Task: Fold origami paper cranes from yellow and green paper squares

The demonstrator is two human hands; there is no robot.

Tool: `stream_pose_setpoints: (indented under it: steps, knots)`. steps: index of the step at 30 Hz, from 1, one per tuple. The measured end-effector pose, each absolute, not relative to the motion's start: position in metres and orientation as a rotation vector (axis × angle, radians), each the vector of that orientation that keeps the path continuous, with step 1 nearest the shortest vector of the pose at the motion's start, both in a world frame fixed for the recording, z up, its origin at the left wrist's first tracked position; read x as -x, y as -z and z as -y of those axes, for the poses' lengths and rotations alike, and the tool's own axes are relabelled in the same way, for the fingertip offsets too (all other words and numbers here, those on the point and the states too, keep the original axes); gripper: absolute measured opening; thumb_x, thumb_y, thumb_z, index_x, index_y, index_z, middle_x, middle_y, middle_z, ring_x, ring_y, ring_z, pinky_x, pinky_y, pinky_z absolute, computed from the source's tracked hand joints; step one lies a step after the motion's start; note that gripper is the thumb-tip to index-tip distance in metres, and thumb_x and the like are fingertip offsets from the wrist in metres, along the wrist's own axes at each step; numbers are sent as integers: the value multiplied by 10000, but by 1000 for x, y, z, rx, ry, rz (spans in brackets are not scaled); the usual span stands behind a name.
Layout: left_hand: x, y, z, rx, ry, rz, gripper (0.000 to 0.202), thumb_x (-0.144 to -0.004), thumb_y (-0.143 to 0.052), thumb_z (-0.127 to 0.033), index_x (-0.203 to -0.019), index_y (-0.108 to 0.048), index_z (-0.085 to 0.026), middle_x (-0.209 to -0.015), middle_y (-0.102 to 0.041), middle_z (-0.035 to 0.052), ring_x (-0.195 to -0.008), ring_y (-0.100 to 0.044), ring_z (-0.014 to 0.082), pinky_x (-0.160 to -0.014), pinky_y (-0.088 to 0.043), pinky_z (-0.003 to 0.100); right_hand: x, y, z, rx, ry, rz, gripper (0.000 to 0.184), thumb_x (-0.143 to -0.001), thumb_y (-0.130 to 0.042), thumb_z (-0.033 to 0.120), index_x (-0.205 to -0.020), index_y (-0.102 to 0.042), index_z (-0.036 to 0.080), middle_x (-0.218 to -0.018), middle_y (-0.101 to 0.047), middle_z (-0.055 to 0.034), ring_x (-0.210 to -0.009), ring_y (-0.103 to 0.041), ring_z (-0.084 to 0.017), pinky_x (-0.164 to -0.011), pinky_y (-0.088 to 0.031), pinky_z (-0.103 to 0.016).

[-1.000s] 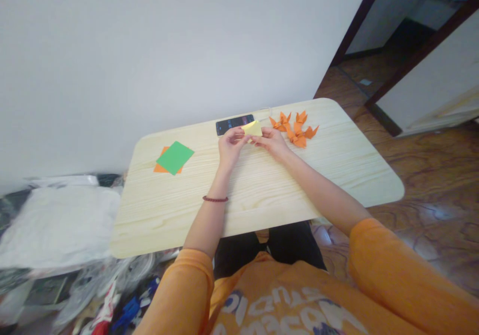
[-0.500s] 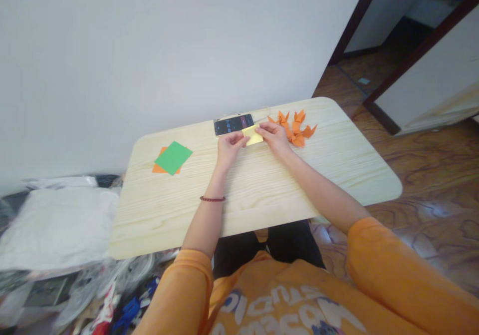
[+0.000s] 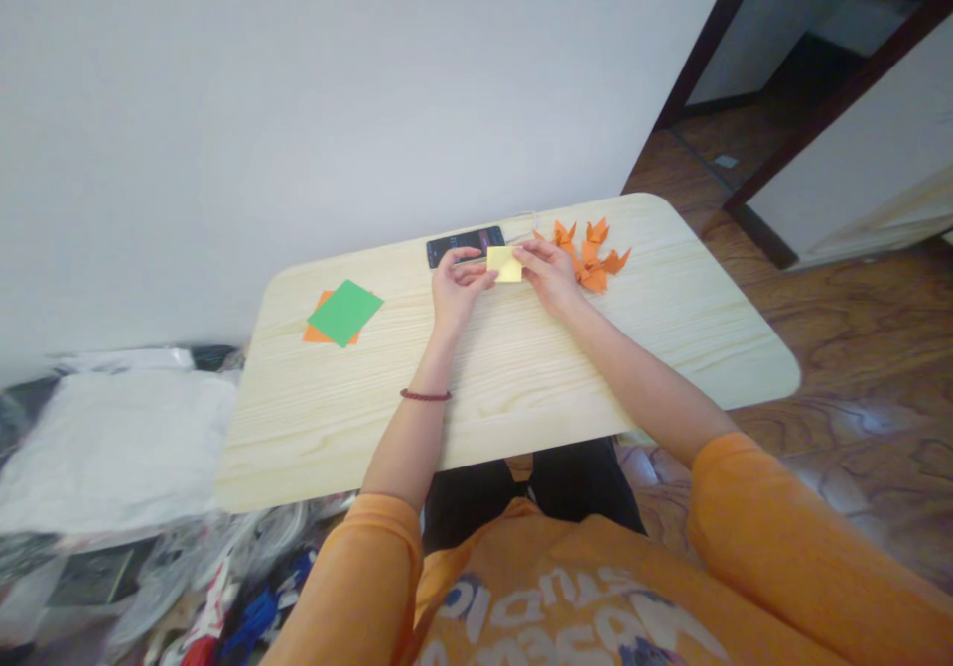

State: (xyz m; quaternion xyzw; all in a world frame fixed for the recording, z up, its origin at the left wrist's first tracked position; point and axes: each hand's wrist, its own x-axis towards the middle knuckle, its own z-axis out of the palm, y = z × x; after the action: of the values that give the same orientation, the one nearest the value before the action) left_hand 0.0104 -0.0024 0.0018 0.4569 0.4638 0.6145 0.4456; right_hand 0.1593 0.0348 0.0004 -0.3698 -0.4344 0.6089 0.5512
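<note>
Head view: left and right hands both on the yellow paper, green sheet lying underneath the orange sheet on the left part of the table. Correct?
Not quite: the green sheet lies on top of the orange sheet, as the head view shows. The rest holds: left hand and right hand are both on the yellow paper.
</note>
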Motion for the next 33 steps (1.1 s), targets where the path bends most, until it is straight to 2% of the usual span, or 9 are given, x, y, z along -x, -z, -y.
stream_pose_setpoints:
  steps: [8, 19, 27, 33]
  knots:
    - [-7, -3, 2, -1226, -1487, -1204, 342, -557, -820, -234, -852, -657, -178, -711, -717, 23, -648, -689, 160, -678, -572, 303, -155, 5, -35, 844, -1484, 1026, 359, -484, -855, 416, -741, -694, 223, -775, -695, 2, -720, -619, -144, -701, -496, -298]
    - [-8, 1, 3, -1050, -1449, -1139, 416, -513, -858, -266, -880, -690, -164, -835, -742, 53, -787, -705, 173, -841, -554, 349, -161, -8, -28, 855, -1509, 1068, 318, -508, -848, 391, -712, -687, 208, -790, -696, -10, -731, -614, -137, -719, -501, -292]
    - [-7, -1, 3, -1016, -1449, -1218, 326, -510, -857, -259, -758, -677, -146, -695, -707, 24, -640, -661, 126, -719, -537, 288, -159, -7, -29, 881, -1466, 1091, 345, -512, -841, 412, -742, -683, 210, -821, -704, -26, -812, -633, -170, -754, -512, -317]
    - [-6, -1, 2, -1065, -1474, -1168, 321, -524, -850, -249, -771, -667, -155, -729, -702, 17, -670, -663, 122, -720, -542, 275, -159, -8, -28, 862, -1448, 1083, 351, -492, -851, 383, -751, -691, 208, -833, -705, -22, -792, -632, -161, -752, -512, -315]
